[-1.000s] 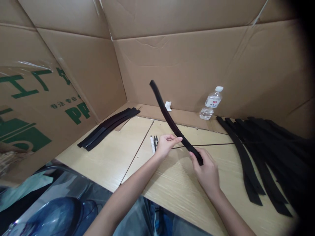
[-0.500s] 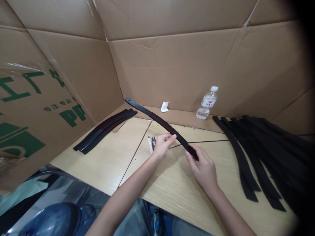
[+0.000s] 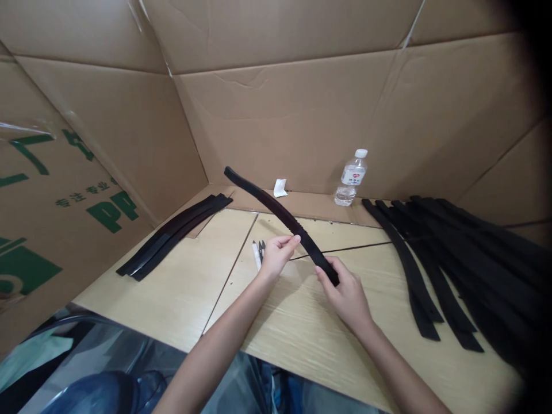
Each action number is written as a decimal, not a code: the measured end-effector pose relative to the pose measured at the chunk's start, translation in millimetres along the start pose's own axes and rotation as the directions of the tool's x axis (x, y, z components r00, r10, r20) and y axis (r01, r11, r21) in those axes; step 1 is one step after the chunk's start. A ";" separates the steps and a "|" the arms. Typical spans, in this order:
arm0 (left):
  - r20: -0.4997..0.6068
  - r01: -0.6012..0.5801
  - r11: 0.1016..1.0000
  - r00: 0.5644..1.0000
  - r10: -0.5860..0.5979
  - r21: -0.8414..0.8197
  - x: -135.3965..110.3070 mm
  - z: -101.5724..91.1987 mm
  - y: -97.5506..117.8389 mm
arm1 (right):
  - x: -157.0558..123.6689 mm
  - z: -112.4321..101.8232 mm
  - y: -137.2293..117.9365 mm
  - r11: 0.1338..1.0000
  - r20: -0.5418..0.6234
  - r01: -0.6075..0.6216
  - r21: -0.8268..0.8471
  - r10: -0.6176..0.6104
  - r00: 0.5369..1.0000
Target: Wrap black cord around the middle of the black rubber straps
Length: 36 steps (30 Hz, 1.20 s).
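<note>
A long, curved black strip [image 3: 276, 208] is held up at a slant above the table, its far end pointing to the upper left. A row of small ridges shows along its edge near the middle. My left hand [image 3: 279, 253] pinches it around mid-length between thumb and fingers. Around its near end, my right hand [image 3: 345, 287] is closed, covering part of that end. Just beyond my left wrist lie a white pen-like tool [image 3: 257, 256] and a small pair of dark-tipped snips [image 3: 262, 247], partly hidden by the hand.
Several similar strips [image 3: 172, 237] lie together on the table's left. A large pile of black strips [image 3: 457, 259] covers the right side. A water bottle [image 3: 351, 178] and a white paper scrap [image 3: 280, 187] stand at the back, before cardboard walls [image 3: 280, 126].
The held strip has been rolled so its far end shows less of its flat, shiny face. Both hands keep their grip. The whole view has shifted slightly.
</note>
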State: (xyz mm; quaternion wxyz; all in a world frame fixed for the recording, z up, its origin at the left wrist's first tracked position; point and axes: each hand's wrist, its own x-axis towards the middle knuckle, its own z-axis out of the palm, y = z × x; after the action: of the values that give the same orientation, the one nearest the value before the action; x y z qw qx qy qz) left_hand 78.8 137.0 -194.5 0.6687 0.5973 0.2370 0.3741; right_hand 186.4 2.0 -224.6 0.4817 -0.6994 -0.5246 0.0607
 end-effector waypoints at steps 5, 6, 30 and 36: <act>0.030 0.029 0.999 0.999 -0.029 0.014 -2.2 2.0 2.2 | -0.9 -1.0 6.9 0.971 -0.160 0.133 -0.200 -0.166 0.973; 0.042 0.038 0.999 0.998 -0.039 0.014 -2.6 2.4 2.7 | -0.7 -1.4 7.2 0.962 -0.185 0.150 -0.226 -0.193 0.963; 0.040 -0.025 0.994 0.999 0.021 0.103 -5.7 2.0 4.0 | 3.1 -6.2 -5.7 0.978 -0.338 0.143 -0.154 -0.188 0.922; 0.065 0.064 0.992 0.995 -0.071 0.106 -5.1 4.2 0.8 | -0.2 -6.5 -7.5 0.902 -0.313 0.232 -0.364 -0.353 0.881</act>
State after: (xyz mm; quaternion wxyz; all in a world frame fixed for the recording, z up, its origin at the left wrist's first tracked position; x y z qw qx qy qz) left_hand 78.7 130.4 -193.7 0.6568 0.6353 0.2529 0.3178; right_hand 185.1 -2.3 -215.7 0.4574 -0.6775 -0.5272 -0.2321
